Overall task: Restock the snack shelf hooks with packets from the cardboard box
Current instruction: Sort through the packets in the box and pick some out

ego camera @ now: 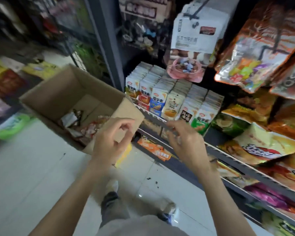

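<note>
Cardboard box (61, 92) on floor, few packets (94, 128) inside, two hands, left hand (109, 142) and right hand (186, 143) fingers loosely curled, empty

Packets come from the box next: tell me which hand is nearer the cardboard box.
Left. The left hand overlaps the cardboard box's near corner; the right hand is off to its right, before the shelf.

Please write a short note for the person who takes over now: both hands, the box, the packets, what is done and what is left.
Left hand: loosely curled, holds nothing, in front of the cardboard box.
Right hand: empty as far as the blur shows, near the shelf edge.
A few packets lie in the box.
Hanging snack bags are already on hooks.
Left: take a packet and hang it.
</note>
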Tool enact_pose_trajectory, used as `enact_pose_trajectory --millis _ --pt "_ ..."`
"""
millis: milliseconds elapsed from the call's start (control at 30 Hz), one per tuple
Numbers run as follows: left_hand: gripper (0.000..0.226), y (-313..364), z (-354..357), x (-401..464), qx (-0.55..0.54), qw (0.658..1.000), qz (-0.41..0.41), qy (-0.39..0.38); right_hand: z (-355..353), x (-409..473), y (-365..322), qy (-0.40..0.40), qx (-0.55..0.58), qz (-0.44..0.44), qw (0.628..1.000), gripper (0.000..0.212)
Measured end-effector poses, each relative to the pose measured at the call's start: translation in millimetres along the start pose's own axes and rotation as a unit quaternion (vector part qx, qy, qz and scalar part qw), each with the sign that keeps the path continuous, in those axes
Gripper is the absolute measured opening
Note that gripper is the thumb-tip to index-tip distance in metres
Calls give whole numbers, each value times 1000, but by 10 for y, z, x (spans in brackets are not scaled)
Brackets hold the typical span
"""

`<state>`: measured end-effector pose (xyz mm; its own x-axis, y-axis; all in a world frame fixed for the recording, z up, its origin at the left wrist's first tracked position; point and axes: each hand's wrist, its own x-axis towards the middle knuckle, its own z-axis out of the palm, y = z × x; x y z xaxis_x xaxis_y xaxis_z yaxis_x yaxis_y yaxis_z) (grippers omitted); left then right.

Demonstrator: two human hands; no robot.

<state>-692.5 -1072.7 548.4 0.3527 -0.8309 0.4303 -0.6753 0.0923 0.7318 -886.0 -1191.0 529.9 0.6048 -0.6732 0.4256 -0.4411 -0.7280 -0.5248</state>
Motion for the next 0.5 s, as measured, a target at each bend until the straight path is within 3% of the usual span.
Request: enact_pose_trajectory --millis 233,400,500 --pt "25 -1701 -1363 280 124 979 -127 -103 1285 707 -764 -71 42 2 997 21" --pt "25 -2860 -1910 768 217 939 -81 -253 2354 1395 -1043 -167 -8 37 985 27" --pt "27 -3390 -1979 928 269 892 -43 -360 2937 1659 -1015 -233 -51 78 968 30"
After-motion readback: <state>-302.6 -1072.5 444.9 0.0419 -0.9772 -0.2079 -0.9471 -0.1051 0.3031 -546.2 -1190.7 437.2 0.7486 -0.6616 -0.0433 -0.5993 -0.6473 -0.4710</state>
